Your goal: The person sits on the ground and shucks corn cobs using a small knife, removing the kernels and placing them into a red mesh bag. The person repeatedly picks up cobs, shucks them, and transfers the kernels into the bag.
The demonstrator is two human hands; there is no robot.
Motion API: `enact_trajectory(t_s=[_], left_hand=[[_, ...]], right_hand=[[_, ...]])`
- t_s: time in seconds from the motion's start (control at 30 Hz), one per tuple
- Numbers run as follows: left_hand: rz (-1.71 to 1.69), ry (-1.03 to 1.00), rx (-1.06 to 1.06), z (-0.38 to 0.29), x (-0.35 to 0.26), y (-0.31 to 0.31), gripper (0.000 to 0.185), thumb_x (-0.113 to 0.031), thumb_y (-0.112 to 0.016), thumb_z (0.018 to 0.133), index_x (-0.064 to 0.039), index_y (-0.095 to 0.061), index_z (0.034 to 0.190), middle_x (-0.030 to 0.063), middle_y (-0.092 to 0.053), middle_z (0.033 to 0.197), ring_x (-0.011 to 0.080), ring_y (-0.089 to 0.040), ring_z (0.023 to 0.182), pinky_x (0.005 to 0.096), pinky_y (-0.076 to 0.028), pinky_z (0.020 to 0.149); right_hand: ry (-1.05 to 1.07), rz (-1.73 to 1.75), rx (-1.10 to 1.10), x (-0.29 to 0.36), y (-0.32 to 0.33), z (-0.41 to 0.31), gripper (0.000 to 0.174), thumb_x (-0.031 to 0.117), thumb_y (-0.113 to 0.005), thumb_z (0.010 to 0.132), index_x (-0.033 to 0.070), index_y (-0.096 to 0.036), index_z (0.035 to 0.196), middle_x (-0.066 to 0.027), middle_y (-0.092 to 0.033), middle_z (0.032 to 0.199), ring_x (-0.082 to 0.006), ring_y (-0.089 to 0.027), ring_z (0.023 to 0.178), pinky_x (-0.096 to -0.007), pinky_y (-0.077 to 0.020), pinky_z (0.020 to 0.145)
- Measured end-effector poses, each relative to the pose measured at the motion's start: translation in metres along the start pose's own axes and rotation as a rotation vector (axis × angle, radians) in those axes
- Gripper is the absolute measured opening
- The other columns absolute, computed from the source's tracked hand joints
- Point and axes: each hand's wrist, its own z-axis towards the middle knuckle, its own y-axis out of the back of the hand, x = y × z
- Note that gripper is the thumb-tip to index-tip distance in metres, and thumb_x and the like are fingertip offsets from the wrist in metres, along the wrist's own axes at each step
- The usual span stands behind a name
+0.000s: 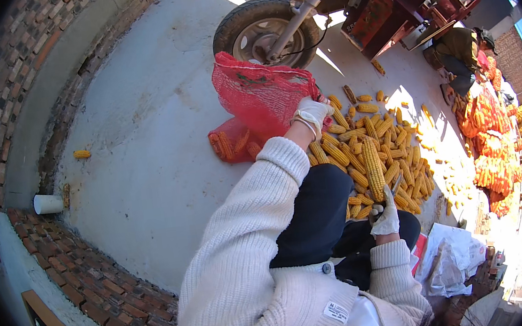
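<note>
My left hand (pixel 312 114), in a white glove, grips the gathered rim of a red mesh sack (pixel 258 93) and holds it up. The lower part of the sack rests on the concrete with several corn cobs (pixel 226 145) inside. My right hand (pixel 385 219), also gloved, holds the lower end of a large yellow corn cob (pixel 374 169) upright over my knees. A thin grey pointed thing (pixel 396 183) shows beside its fingers, too small to identify. Before me spreads a pile of husked corn cobs (pixel 400 154).
A three-wheeled vehicle's front wheel (pixel 270 34) stands beyond the sack. At right, a person (pixel 459 56) bends over stacked filled mesh sacks (pixel 490 137). A white pipe (pixel 48 203) juts from the brick wall (pixel 87 289) at left. Crumpled white sacks (pixel 450 257) lie right of me.
</note>
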Motion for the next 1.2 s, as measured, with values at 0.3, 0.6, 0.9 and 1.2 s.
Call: enact_trajectory(t_s=[0.3, 0.6, 0.9, 1.2], left_hand=[[1.575, -0.313, 0.172, -0.074, 0.013, -0.136, 0.067, -0.062, -0.041, 0.092, -0.004, -0.067, 0.112, 0.0214, -0.067, 0.109, 0.0391, -0.063, 0.105, 0.047, -0.05, 0.089], [1.418, -0.324, -0.002, -0.071, 0.037, -0.072, 0.071, -0.063, -0.034, 0.095, -0.002, -0.063, 0.115, 0.0269, -0.066, 0.103, 0.0422, -0.064, 0.098, 0.0496, -0.05, 0.085], [1.522, -0.436, 0.064, -0.099, 0.034, -0.076, 0.066, -0.064, -0.036, 0.094, -0.008, -0.069, 0.104, 0.0241, -0.068, 0.092, 0.0433, -0.064, 0.09, 0.0506, -0.05, 0.08], [0.825, -0.663, 0.077, -0.086, 0.027, -0.037, 0.047, -0.047, -0.06, 0.092, -0.002, -0.071, 0.095, 0.0206, -0.068, 0.079, 0.0323, -0.068, 0.075, 0.0393, -0.05, 0.067]], right_hand=[[0.192, 0.077, -0.063, 0.046, 0.053, -0.015, 0.027, 0.029, -0.071, 0.088, 0.012, -0.06, 0.106, -0.0015, -0.065, 0.082, -0.0053, -0.038, 0.039, -0.0179, -0.0354, 0.033], [0.282, -0.342, -0.054, 0.075, 0.037, -0.037, 0.028, 0.026, -0.077, 0.082, 0.006, -0.065, 0.098, 0.003, -0.054, 0.069, -0.0078, -0.043, 0.044, -0.0236, -0.0353, 0.04], [0.115, -0.395, -0.036, 0.063, -0.038, -0.028, 0.033, 0.036, -0.081, 0.078, 0.012, -0.059, 0.083, 0.004, -0.048, 0.062, -0.0076, -0.041, 0.042, -0.0224, -0.0329, 0.037], [-0.067, -0.311, 0.202, 0.022, -0.13, 0.045, 0.03, 0.042, -0.067, 0.088, 0.013, -0.064, 0.089, -0.0047, -0.069, 0.082, -0.0076, -0.042, 0.044, -0.0218, -0.0357, 0.039]])
